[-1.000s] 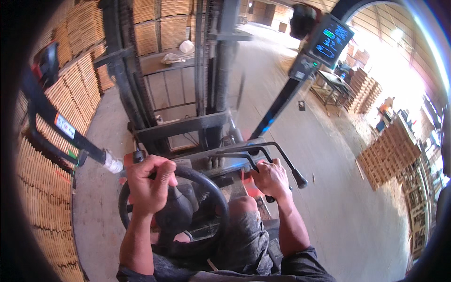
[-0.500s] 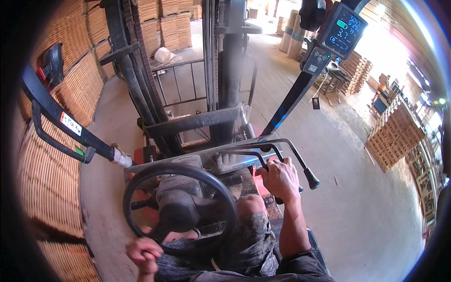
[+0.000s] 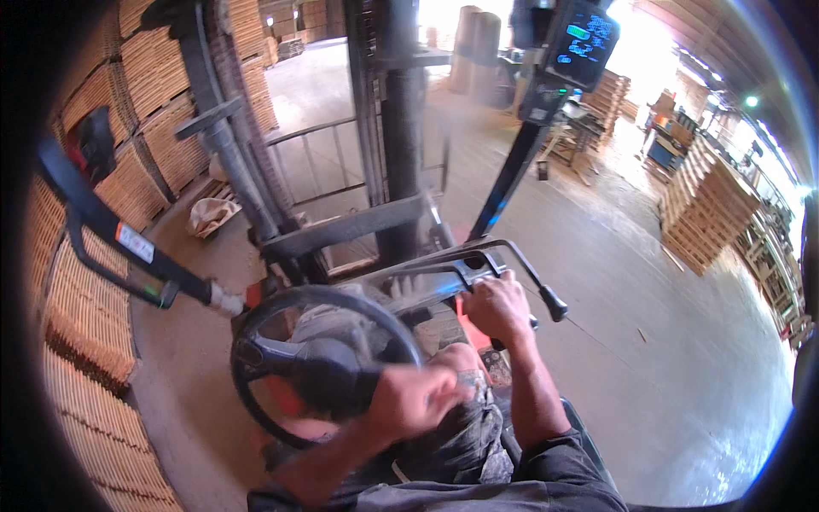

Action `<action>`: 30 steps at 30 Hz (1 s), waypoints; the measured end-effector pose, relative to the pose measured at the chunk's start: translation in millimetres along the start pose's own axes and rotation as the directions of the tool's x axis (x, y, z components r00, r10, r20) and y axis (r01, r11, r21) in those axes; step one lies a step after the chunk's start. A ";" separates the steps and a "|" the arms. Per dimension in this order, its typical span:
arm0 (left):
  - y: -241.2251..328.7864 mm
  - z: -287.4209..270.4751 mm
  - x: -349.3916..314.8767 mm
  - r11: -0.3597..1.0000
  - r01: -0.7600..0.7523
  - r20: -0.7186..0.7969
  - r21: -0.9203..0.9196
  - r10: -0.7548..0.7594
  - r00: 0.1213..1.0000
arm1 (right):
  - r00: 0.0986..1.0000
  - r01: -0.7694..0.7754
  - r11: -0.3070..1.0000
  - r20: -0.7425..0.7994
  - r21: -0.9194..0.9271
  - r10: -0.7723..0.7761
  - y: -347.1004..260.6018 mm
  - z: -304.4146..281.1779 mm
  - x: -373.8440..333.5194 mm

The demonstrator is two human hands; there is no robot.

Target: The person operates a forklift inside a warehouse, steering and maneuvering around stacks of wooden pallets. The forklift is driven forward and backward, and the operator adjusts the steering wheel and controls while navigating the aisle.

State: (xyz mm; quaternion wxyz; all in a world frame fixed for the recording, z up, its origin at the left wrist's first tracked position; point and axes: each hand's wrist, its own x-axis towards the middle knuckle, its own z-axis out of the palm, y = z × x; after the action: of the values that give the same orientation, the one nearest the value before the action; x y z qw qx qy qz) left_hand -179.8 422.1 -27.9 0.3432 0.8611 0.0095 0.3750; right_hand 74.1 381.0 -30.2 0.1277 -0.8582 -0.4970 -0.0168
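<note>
Two bare hands show in the head view, set about the black steering wheel (image 3: 317,367) of a forklift, which sits at lower centre. The left hand (image 3: 418,399) is blurred, its forearm crossing below the wheel and its fingers partly bent at the wheel's lower right; whether it grips anything there, I cannot tell. The right hand (image 3: 499,307), right of the wheel, is curled over the ends of the inner control levers (image 3: 467,271); its fingertips are hidden. The outer lever (image 3: 553,303) stands free, just right of that hand. The levers probably sit there so one hand can work them while the other steers.

Beyond the wheel rises the mast (image 3: 401,145), its uprights spaced apart, presumably to leave a line of sight. Upper right of the wheel, a display (image 3: 583,43) is fixed to the post, likely for reading at a glance; it shows blue characters and a green battery-shaped symbol. Left of the wheel, the other post bears a white label (image 3: 135,243) with an orange part, its print too small to read. Farther left stand stacked wooden slats (image 3: 90,307); well to the wheel's right, a pallet stack (image 3: 706,209).
</note>
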 end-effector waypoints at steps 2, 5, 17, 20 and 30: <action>-12.8 -10.5 33.5 0.984 -0.049 -0.147 0.169 0.075 0.986 | 1.000 0.017 0.989 0.018 -0.147 -0.014 3.4 3.7 -9.3; -42.6 -69.6 45.0 0.989 0.147 -0.381 0.026 -0.126 0.916 | 0.994 -0.020 0.998 -0.108 -0.052 0.014 12.2 13.8 -13.5; 5.8 26.4 -224.6 0.994 -0.001 -0.272 0.107 0.030 0.962 | 0.994 -0.096 0.982 -0.064 -0.161 0.086 73.5 29.9 -73.5; 26.8 94.4 -194.5 0.953 0.086 -0.131 0.290 -0.049 0.990 | 0.987 0.090 0.996 -0.134 -0.003 -0.089 74.6 22.8 -101.4; 8.5 52.2 -46.3 0.985 0.103 -0.405 0.138 -0.038 0.914 | 0.999 0.046 0.991 -0.015 -0.127 -0.049 61.0 40.6 -113.8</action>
State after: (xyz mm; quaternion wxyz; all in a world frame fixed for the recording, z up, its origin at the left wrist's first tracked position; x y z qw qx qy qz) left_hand -181.0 372.4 -77.7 0.2787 0.7894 0.1400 0.5287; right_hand 64.9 265.1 -99.6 0.0770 -0.8523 -0.5140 -0.0592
